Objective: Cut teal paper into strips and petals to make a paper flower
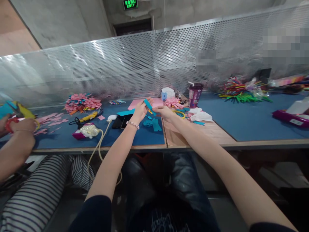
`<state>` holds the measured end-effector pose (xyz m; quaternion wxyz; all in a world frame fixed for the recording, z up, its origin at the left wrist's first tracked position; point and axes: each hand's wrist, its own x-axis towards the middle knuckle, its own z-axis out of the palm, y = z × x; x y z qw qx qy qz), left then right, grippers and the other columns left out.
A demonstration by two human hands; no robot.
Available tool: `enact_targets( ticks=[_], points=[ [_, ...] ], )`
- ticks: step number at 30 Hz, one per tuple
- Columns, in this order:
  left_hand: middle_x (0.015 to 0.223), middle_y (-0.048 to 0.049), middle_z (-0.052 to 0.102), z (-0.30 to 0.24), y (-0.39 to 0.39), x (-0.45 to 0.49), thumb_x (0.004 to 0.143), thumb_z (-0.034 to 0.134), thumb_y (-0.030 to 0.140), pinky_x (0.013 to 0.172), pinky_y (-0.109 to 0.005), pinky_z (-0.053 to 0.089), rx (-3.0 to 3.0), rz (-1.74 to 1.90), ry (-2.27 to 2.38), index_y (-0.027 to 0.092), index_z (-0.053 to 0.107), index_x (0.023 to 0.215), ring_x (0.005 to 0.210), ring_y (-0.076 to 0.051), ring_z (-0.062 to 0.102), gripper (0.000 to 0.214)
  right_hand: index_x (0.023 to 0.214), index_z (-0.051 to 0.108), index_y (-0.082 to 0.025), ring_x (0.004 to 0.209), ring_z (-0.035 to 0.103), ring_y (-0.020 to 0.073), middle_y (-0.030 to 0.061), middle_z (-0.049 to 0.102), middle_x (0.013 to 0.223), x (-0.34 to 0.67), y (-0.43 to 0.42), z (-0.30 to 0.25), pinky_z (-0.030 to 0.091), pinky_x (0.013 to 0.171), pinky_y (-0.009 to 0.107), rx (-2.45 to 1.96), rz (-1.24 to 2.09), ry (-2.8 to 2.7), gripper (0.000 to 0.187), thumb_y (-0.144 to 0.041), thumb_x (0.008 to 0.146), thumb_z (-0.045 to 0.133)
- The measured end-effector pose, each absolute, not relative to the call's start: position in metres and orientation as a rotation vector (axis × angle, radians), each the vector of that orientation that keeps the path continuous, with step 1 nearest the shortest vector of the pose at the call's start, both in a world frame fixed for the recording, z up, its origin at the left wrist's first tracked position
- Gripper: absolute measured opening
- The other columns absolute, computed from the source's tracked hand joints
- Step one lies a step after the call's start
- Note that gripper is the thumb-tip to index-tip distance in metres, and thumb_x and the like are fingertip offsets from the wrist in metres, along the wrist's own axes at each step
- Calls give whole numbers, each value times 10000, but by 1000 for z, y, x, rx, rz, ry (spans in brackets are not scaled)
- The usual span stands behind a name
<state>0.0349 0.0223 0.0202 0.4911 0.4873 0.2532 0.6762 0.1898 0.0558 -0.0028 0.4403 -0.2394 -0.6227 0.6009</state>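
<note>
A blue paper strip (148,105) is stretched at a slant between my hands above the table. My left hand (140,110), with a beaded bracelet at the wrist, grips its upper part. The fingertips of my right hand (164,111) pinch around its lower end. Just below lie cut blue paper pieces (156,125) and a curled blue paper piece (147,123). A yellow loop (180,114), perhaps a scissors handle, shows beside my right wrist. Behind my hands is a pink paper sheet (136,103).
A dark phone (117,123), a white plug with its cable (111,118) and a glue gun (88,130) lie to the left. A purple cup (195,95) and white tissue (200,115) stand right. Another person's hand (24,127) holds scissors at far left.
</note>
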Motion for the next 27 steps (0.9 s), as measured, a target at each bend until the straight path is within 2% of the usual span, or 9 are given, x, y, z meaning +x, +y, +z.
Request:
enact_targets(
  ticks=[5, 9, 12, 15, 18, 23, 27],
  points=[
    [1275, -118, 640, 23, 19, 38, 914, 468, 163, 1076, -376, 422, 1124, 1646, 660, 158, 612, 1173, 1240, -212, 564, 296, 710, 696, -153, 678, 571, 112, 13, 674, 749, 186, 60, -7, 477, 653, 255, -625, 1464, -1434, 354, -366, 493, 877],
    [1168, -147, 684, 24, 18, 38, 938, 402, 253, 1030, -391, 456, 1042, 1573, 731, 133, 620, 1045, 1181, -229, 599, 271, 727, 697, -160, 717, 602, 124, 18, 691, 772, 188, 62, -9, 479, 663, 253, -660, 1455, -1360, 294, -314, 530, 851],
    [1058, -157, 706, 20, 17, 38, 914, 496, 353, 984, -389, 483, 1108, 1534, 773, 135, 618, 938, 1054, -232, 656, 251, 755, 694, -169, 752, 616, 122, 10, 704, 808, 190, 63, -9, 473, 678, 246, -668, 1458, -1341, 270, -282, 551, 829],
    [952, -122, 716, 13, 16, 41, 813, 672, 295, 918, -374, 515, 1304, 1500, 858, 130, 614, 916, 879, -197, 692, 203, 774, 690, -173, 743, 615, 114, -6, 702, 800, 190, 62, -8, 465, 674, 237, -662, 1468, -1317, 310, -264, 521, 844],
    [899, -104, 718, 7, 17, 42, 772, 719, 279, 852, -377, 541, 1438, 1446, 954, 114, 624, 964, 781, -181, 691, 271, 765, 672, -173, 683, 601, 101, -23, 687, 744, 190, 59, -6, 455, 649, 233, -674, 1474, -1285, 333, -248, 502, 862],
    [984, -118, 723, 10, 16, 40, 785, 702, 271, 823, -359, 552, 1490, 1497, 1039, 106, 652, 1021, 842, -197, 693, 292, 798, 666, -174, 658, 607, 105, -17, 687, 735, 191, 60, -4, 484, 651, 251, -709, 1476, -1355, 326, -216, 538, 859],
    [1001, -131, 725, 13, 14, 40, 794, 686, 245, 837, -372, 550, 1471, 1496, 1066, 93, 662, 1038, 855, -207, 696, 289, 751, 655, -165, 620, 600, 104, -18, 666, 683, 193, 67, -6, 490, 611, 244, -771, 1407, -1401, 262, -213, 576, 845]
  ],
)
